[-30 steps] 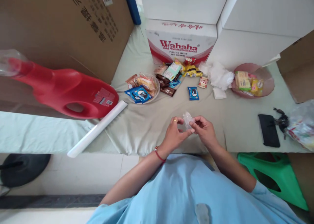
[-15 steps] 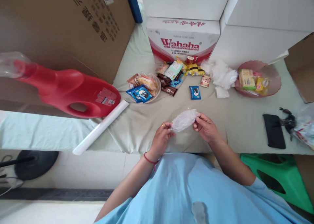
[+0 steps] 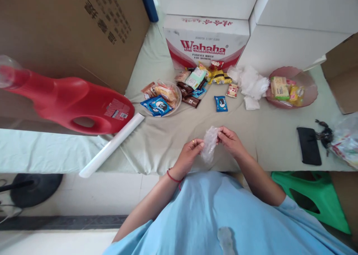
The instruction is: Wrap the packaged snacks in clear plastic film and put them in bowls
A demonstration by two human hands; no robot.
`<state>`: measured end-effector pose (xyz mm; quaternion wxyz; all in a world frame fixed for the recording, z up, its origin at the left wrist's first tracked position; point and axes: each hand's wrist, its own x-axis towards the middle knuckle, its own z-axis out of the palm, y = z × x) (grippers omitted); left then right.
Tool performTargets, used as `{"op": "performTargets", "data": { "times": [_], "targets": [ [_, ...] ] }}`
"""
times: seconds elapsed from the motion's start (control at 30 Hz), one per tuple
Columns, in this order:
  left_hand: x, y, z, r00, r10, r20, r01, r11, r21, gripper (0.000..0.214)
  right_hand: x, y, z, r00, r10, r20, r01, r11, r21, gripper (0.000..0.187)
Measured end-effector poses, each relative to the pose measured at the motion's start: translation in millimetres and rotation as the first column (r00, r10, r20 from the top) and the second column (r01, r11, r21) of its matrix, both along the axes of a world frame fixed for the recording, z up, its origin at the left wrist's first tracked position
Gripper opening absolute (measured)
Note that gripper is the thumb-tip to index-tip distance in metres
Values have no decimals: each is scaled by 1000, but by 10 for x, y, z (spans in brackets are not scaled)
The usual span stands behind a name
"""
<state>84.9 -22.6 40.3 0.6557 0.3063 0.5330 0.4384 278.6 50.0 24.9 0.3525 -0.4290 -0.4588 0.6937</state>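
Note:
Both my hands hold one thin clear plastic bag above the front of the cloth-covered table. My left hand, with a ring and a red wrist cord, pinches the bag's left side. My right hand pinches its upper right edge. The bag hangs crumpled and roughly upright between them. Beyond my hands lie snack packets: a clear dish of packets, a loose pile and a single blue packet.
A red jug lies on its side at left beside a white roll. A Wahaha box and white boxes stand behind. Crumpled plastic bags, a pink dish, a black phone and keys lie right. A green stool stands below.
The small crumpled bag was pulled out sideways between my hands, then turned so it now hangs more upright. My hands have come closer together again.

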Motion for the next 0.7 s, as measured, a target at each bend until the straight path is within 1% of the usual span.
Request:
{"op": "performTargets", "data": {
  "times": [0.07,0.1,0.2,0.23,0.27,0.33,0.4,0.43,0.47,0.53,0.6,0.7],
  "targets": [
    [-14,-9,-27,999,-24,-47,24,1000,-5,46,-17,-2,-3,999,-28,16,28,999,-25,43],
    [-17,-12,-39,998,-11,-66,11,1000,-3,44,-33,-3,2,998,-60,16,61,997,-44,44],
    [-4,-15,-63,988,110,-111,-109,994,22,39,-108,-23,16,974,-227,-2,226,970,-92,51],
    [4,-15,-67,981,152,-121,-149,988,33,38,-137,-41,16,964,-267,-8,265,959,-97,53],
    [14,-15,-71,975,180,-128,-176,983,42,36,-165,-64,12,961,-278,-3,276,957,-91,56],
    [27,-16,-81,972,197,-131,-191,980,53,35,-214,-120,-4,975,-218,50,220,974,-49,59],
    [23,-15,-99,972,198,-127,-192,980,60,37,-245,-165,-22,986,-104,128,106,994,-10,57],
    [12,-12,-110,970,207,-124,-201,978,61,38,-250,-175,-27,986,-69,150,71,997,-9,54],
    [-5,-7,-123,968,223,-118,-218,974,60,40,-248,-174,-28,986,-65,151,69,997,-25,51],
    [-55,6,-146,960,266,-89,-263,964,50,44,-219,-140,-9,988,-120,99,130,986,-103,48],
    [-116,21,-162,955,292,-43,-291,956,29,48,-167,-83,31,982,-182,42,187,959,-214,50],
    [-196,34,-177,964,267,-8,-267,964,9,49,-90,-18,97,984,-178,-7,165,923,-348,53]
  ]
}}
